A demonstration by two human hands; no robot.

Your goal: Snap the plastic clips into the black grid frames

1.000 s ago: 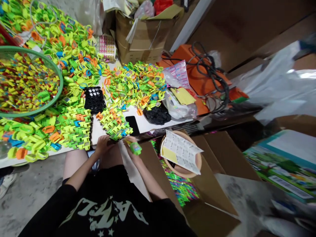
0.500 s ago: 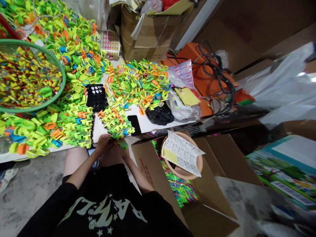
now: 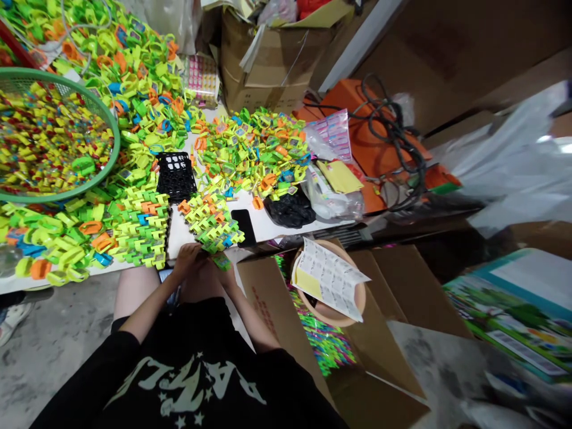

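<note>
My right hand (image 3: 224, 277) is closed on a green plastic toy watch (image 3: 221, 261) with a small picture face, over my lap at the table edge. My left hand (image 3: 186, 260) is beside it with the fingers curled inward; whatever they hold, if anything, is hidden. Just beyond my hands lies a block of yellow, green and orange toy watches (image 3: 211, 220) set in tight rows. Another block of rows (image 3: 142, 226) lies to the left. A black phone (image 3: 243, 227) rests right of the nearer block, and a black plastic basket (image 3: 175, 177) stands behind.
Loose toy watches (image 3: 257, 146) are heaped across the table. A green basket (image 3: 115, 149) of small yellow and red pieces stands at left. To the right, an open carton (image 3: 277, 304) holds bright pieces, with a round tub (image 3: 328, 243) and printed sheets (image 3: 333, 277) on top.
The view has shifted very slightly. The green toy watch in my right hand has tilted and moved a little left; otherwise my hands stay in nearly the same place.
</note>
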